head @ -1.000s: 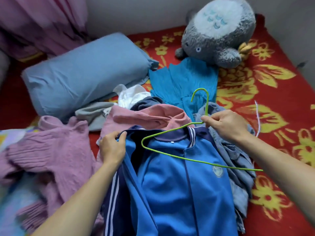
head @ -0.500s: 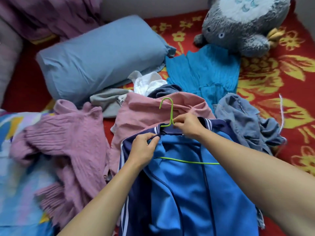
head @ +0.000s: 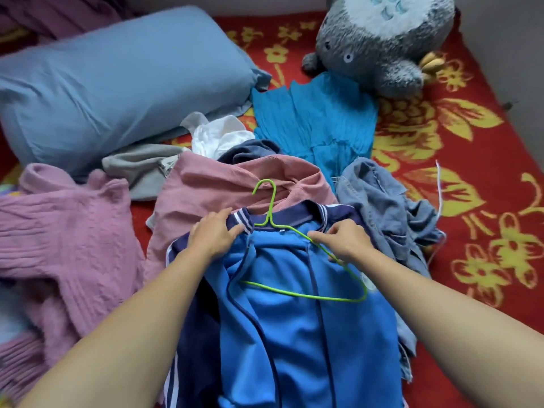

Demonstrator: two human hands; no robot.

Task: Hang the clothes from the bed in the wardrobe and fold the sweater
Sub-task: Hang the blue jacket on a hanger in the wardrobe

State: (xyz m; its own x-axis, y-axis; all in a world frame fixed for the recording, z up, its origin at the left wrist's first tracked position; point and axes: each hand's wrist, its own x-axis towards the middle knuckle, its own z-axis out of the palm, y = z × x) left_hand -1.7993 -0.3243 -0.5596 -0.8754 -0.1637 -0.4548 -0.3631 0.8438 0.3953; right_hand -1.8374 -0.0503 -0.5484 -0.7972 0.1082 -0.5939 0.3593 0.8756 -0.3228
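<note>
A blue track jacket (head: 297, 334) with a navy collar lies open on the bed in front of me. A green wire hanger (head: 309, 295) rests on it, its hook pointing away over a pink shirt (head: 212, 187). The hanger's left arm is tucked under the jacket's left front; the right arm and bottom bar show. My left hand (head: 213, 234) grips the jacket's collar at the left. My right hand (head: 343, 240) pinches the hanger's right arm near the collar. A pink knitted sweater (head: 59, 231) lies crumpled at the left.
A blue pillow (head: 112, 81) lies at the back left, a grey plush toy (head: 382, 39) at the back right. A teal garment (head: 318, 119), a white one (head: 217, 136), a grey one (head: 141, 166) and a denim piece (head: 382, 207) surround the jacket on the red flowered blanket (head: 471, 172).
The hanger moved from above the jacket into its collar. My left hand shifted to the collar, and my right hand slid from the hanger's neck to its right arm.
</note>
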